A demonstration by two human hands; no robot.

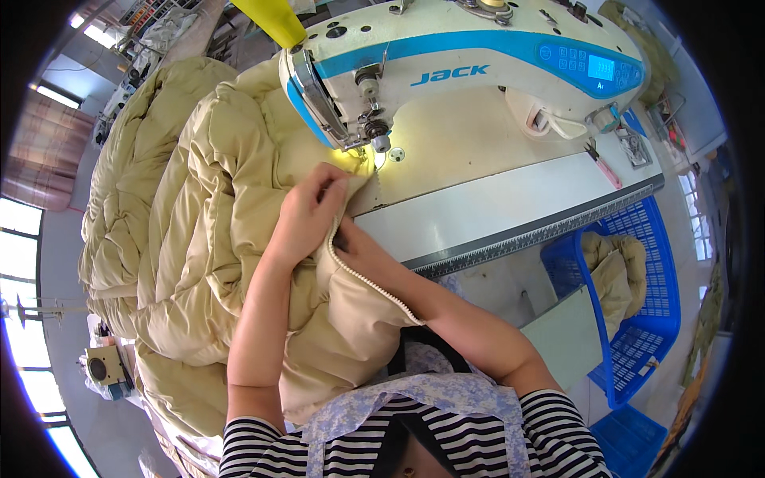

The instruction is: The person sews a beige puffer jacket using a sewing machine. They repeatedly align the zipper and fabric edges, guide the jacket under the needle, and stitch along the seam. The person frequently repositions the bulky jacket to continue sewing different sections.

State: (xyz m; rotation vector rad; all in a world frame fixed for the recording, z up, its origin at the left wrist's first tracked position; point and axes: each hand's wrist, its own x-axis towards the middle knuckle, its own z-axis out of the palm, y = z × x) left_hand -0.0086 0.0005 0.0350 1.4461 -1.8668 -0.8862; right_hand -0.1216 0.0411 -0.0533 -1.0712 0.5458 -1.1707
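Tan, softly padded cloth sits gathered under the left hand, whose fingers are bent and drawn together, pinching the garment's edge just in front of the needle area. The right hand is beside it and a little nearer the body, at the zip edge; its fingertips are tucked behind the cloth, so I cannot tell how tightly they are closed. A pale zipper curves from between the hands down past the right forearm. The padded garment it borders lies in bulky folds over the left part of the table and hangs past its near edge toward the lap.

Just beyond the fingers, a lamp lights the presser foot of a white and blue sewing machine, whose arm reaches across the table to a lit panel near the right end. A dark ruler strip runs along the table's near edge. Pink-handled snips lie near the right end, with a small clear packet just beside them, close to the far right corner. Below the table's right end stands a blue basket with tan fabric inside. A yellow object rises behind the machine's head.
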